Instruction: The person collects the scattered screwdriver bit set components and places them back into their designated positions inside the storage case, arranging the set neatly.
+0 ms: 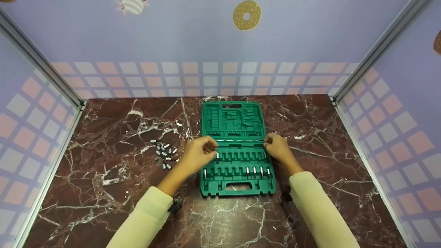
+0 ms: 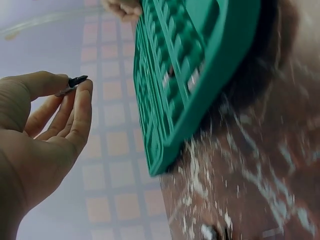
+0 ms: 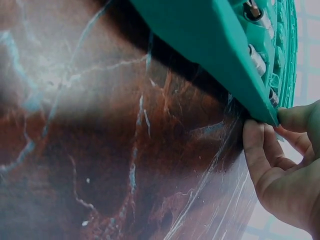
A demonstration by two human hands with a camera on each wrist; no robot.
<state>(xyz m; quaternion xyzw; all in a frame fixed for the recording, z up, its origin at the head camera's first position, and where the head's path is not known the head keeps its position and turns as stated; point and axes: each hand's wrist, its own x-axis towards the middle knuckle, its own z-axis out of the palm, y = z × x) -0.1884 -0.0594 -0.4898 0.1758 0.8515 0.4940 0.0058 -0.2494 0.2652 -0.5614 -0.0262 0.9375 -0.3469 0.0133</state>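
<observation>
A green tool case point(image 1: 213, 188) lies unfolded, its moulded lid point(image 1: 234, 120) towards the wall. Between thumb and fingertips, my left hand point(image 1: 198, 153) pinches a small socket bit point(image 2: 77, 81) with a dark pointed tip, held above the case's left side. My right hand point(image 1: 278, 148) grips the case's right edge near the hinge, thumb on top and fingers against the side, as the right wrist view shows. Several socket bits point(image 1: 254, 171) stand in the front row on the right. One bit point(image 1: 205, 173) is at that row's left end, another point(image 1: 217, 157) in the back row beside my left hand.
Loose socket bits point(image 1: 166, 151) lie in a pile on the marbled brown table point(image 1: 120, 193), left of the case. Small white scraps point(image 1: 178, 123) are scattered near them. Patterned panels point(image 1: 193, 38) enclose the back and both sides.
</observation>
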